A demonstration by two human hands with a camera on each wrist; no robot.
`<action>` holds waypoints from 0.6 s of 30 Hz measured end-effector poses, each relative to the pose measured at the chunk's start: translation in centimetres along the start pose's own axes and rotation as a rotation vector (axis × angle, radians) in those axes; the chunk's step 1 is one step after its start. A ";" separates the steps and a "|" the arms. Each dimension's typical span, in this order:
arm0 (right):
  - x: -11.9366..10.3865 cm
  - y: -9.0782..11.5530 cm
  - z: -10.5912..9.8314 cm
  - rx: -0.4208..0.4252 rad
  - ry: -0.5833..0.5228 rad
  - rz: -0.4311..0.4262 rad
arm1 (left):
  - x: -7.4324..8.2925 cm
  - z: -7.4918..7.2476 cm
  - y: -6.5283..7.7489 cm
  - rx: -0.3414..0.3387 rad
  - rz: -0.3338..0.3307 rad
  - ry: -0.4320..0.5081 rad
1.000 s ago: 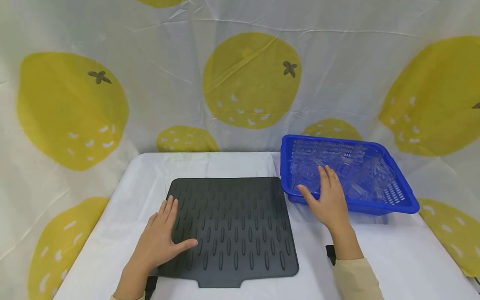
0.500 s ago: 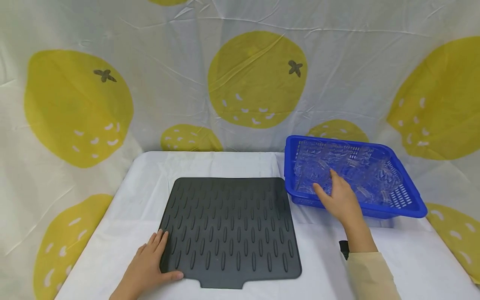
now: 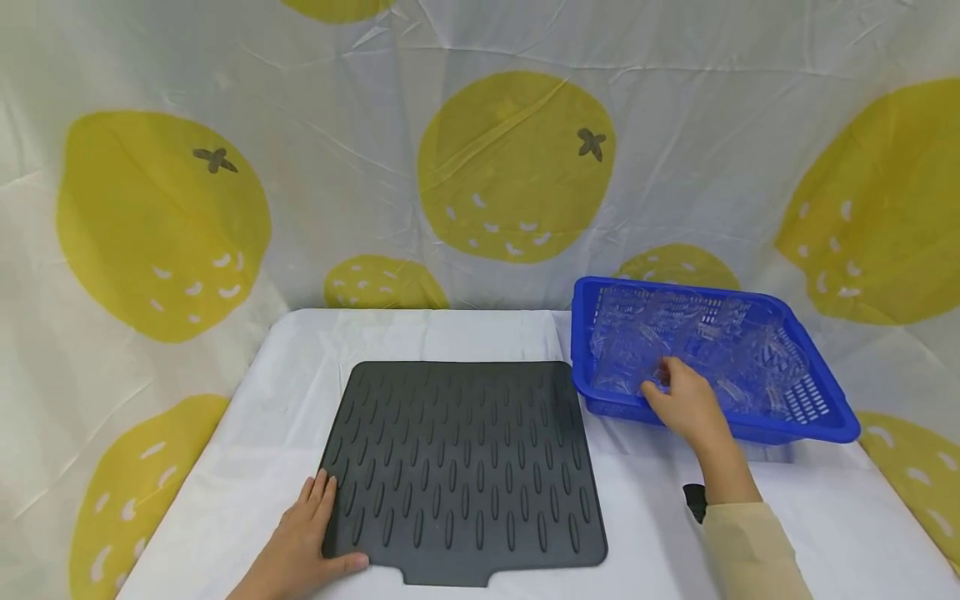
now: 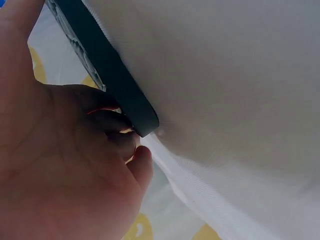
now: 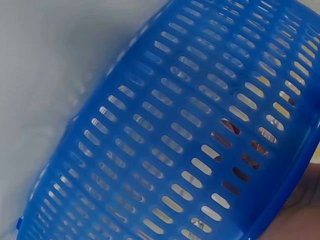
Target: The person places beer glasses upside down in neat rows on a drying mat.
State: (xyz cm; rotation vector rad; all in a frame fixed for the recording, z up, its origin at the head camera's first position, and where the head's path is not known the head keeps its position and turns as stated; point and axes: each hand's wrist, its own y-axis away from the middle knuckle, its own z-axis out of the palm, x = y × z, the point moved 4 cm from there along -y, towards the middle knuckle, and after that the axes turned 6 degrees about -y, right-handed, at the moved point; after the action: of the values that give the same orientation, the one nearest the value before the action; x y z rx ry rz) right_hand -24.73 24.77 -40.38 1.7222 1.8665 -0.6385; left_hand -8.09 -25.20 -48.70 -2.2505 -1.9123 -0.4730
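In the head view, the left hand (image 3: 296,546) lies at the front left corner of a dark grey ribbed mat (image 3: 465,467). Its fingers touch the mat's left edge and the thumb rests by the front edge. From the left wrist, the mat's thick rim (image 4: 132,100) shows against the fingers. The right hand (image 3: 690,408) reaches over the near rim of a blue slotted basket (image 3: 757,427). Thumb and forefinger pinch a clear cup, mostly hidden behind the fingers. Several more see-through cups (image 3: 768,358) lie in the basket. The basket wall (image 5: 165,135) fills most of the right wrist view.
A white cloth (image 3: 420,333) covers the table under mat and basket. Behind the table hangs a pale curtain (image 3: 337,150) printed with yellow lemons. The basket stands at the back right, close to the mat's far right corner.
The left hand has come down and toward the body, from over the mat to its front left corner. The right hand's fingers, stretched out earlier, have lowered into the basket and bent toward the thumb.
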 end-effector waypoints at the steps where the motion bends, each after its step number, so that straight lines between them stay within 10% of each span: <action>1: 0.1 0.0 0.0 -0.001 0.007 0.002 | 0.0 0.1 0.0 -0.011 -0.002 0.016; 18: 0.2 -0.9 -0.8 -0.174 0.035 -0.047 | 0.2 0.2 -0.7 -0.123 -0.099 0.145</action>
State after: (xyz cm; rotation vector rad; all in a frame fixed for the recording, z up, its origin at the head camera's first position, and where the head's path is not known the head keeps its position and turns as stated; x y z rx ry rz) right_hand -25.72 25.34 -39.94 1.5917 1.9308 -0.4512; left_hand -8.71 -24.89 -48.87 -2.1334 -1.9762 -0.7659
